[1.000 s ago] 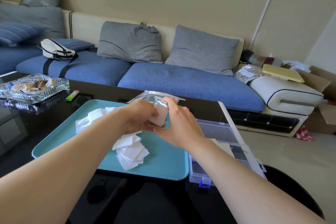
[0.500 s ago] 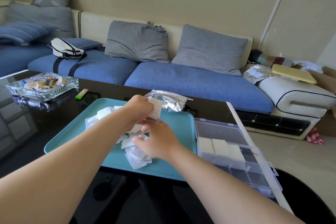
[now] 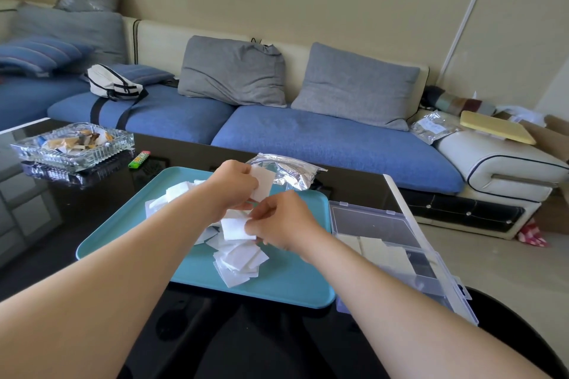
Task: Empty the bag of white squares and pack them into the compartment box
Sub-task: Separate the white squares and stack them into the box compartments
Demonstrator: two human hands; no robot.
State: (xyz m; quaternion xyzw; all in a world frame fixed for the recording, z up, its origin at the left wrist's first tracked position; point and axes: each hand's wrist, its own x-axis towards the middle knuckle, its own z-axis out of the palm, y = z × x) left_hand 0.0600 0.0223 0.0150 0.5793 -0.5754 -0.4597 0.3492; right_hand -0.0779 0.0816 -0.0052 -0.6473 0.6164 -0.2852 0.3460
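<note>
Several loose white squares (image 3: 238, 258) lie heaped on a teal tray (image 3: 286, 286). My left hand (image 3: 234, 186) holds a small stack of white squares (image 3: 261, 183) above the tray's far side. Just below it, my right hand (image 3: 283, 221) pinches a single white square (image 3: 235, 228) over the heap. The silver foil bag (image 3: 292, 171) lies crumpled at the tray's far edge. The clear compartment box (image 3: 397, 243) stands open to the right of the tray, with white squares in some of its compartments.
A glass ashtray (image 3: 72, 144) and a green lighter (image 3: 139, 159) sit on the black table at the far left. A blue sofa (image 3: 323, 138) with grey cushions runs behind the table. The box's raised lid (image 3: 431, 249) stands along the box's right side.
My right hand dropped from the stack down to the heap and lifted one square. My left hand kept hold of its stack. The view shifted, bringing the box further into sight.
</note>
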